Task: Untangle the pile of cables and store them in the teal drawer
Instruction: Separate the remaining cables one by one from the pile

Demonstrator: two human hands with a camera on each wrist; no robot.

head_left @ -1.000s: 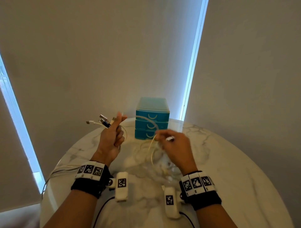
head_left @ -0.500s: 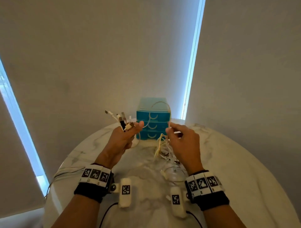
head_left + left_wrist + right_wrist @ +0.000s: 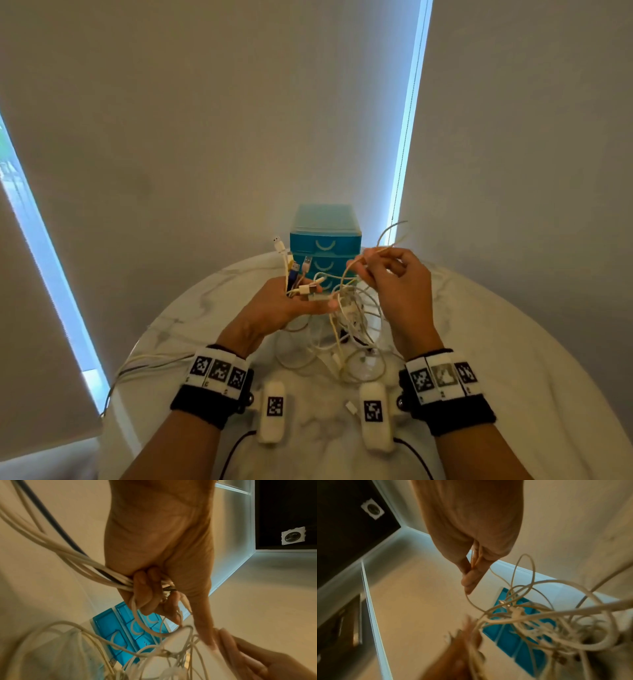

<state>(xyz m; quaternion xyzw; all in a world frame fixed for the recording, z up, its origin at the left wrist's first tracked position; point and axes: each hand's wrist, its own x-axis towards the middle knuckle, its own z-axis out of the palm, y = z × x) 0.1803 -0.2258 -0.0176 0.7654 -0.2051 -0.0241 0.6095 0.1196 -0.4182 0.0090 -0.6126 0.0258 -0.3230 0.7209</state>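
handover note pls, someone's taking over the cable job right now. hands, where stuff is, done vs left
Left hand: grips a bundle of cable ends, plugs sticking up.
Right hand: pinches one thin cable, lifted above the tangle.
The tangle hangs between the hands down onto the marble table.
Teal drawer unit stands at the table's far edge, all three drawers closed.
Done: ends gathered.
Left: separate the cables, open a drawer, store them.
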